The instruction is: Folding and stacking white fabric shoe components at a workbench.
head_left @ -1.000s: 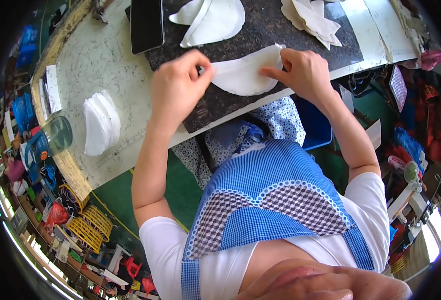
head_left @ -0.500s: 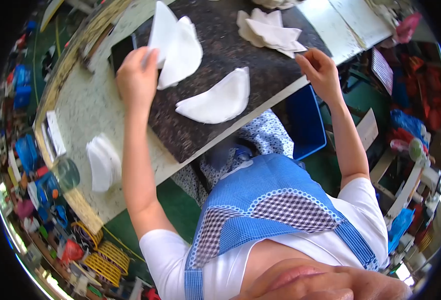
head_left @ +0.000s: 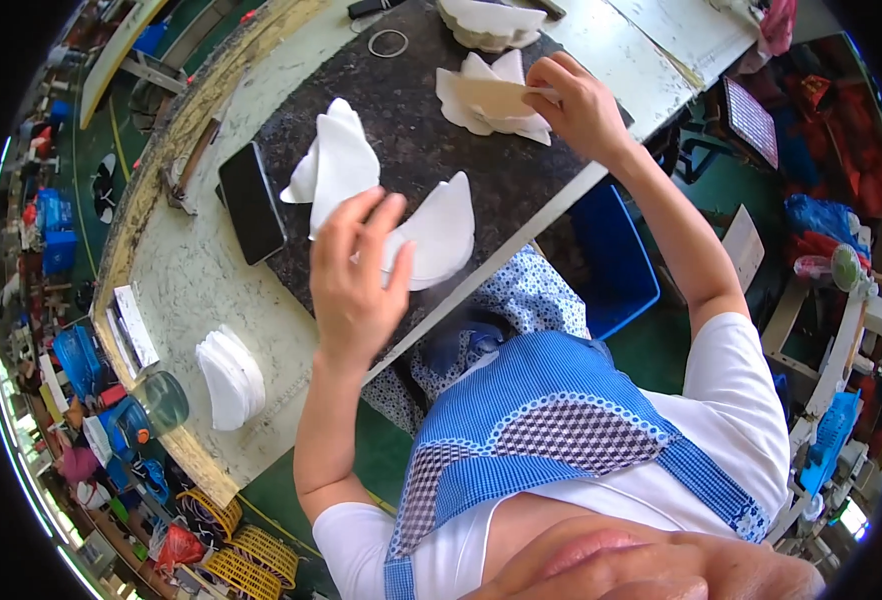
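Note:
My left hand hovers with its fingers spread over a white curved fabric piece that lies at the near edge of the dark mat; whether it touches the piece is unclear. My right hand pinches a cream-white fabric piece on top of a loose pile of similar pieces at the mat's right end. Another small heap of white pieces lies on the mat's left part, just beyond my left hand.
A black phone lies left of the mat on the worn pale table. A stack of white pieces and a glass jar stand near the table's left end. A metal ring, a further stack, and a blue seat below.
My left hand has come back from the heap at the mat's left to above the near curved piece. My right hand has moved onto the right pile and pinched its top piece.

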Available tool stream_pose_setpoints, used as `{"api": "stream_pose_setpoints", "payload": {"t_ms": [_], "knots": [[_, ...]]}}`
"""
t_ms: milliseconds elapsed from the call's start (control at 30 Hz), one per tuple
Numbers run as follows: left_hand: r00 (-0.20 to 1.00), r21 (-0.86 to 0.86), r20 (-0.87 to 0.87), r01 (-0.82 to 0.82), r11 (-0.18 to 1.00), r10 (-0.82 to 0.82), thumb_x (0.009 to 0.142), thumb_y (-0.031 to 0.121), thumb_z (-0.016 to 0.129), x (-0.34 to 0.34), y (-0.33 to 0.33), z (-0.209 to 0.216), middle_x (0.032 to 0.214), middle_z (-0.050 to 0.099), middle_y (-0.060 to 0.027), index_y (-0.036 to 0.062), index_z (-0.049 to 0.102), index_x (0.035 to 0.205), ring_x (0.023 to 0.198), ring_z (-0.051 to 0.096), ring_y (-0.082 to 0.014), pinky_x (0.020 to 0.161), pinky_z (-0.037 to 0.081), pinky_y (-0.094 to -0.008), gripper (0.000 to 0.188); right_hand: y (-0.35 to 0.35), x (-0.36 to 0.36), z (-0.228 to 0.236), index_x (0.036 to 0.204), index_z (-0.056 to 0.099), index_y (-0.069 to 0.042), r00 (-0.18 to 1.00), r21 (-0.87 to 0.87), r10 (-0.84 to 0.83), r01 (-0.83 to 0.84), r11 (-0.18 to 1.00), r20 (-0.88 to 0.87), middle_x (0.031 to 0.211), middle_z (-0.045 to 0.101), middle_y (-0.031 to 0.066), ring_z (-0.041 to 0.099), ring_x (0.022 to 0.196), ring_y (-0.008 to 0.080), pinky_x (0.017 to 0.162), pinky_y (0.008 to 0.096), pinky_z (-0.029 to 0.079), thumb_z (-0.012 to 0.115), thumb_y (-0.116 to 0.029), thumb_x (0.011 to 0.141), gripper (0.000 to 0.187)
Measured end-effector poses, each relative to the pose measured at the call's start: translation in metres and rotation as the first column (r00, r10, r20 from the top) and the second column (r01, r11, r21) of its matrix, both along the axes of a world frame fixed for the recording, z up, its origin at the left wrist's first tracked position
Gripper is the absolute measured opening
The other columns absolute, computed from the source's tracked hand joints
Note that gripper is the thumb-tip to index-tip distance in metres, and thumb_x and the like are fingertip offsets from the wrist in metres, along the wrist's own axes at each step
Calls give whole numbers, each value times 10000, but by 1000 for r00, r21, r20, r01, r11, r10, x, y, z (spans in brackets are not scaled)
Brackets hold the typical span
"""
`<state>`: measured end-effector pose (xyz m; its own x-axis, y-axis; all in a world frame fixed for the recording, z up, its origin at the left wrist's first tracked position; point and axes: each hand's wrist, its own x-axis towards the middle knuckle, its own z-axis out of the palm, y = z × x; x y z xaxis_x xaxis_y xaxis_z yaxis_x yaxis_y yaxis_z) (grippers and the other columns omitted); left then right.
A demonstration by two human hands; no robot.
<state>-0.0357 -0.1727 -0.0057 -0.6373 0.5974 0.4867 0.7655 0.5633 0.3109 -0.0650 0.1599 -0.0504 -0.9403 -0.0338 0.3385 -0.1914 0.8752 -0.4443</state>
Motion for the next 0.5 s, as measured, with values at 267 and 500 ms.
{"api": "stream_pose_setpoints", "payload": {"t_ms": [267,500], "knots": [[745,456,626,-112,883,-229,911,80,658,-21,35,38,813,702,-105,-16,608,1127,725,709,-190,659,549,-299,242,-97,25,81,975,682,-26,903,-893,427,-219,394,-33,861,647,-19,573,702,35,605,180,459,706,-145,910,137],[715,276,696,-183,944,-65,982,241,606,-10,20,39,734,660,-20,-2,654,944,670,625,-70,609,529,-247,251,-100,21,85,989,688,-16,764,-891,605,-89,446,226,807,648,-5,580,697,42,602,196,472,677,-143,910,151]]}}
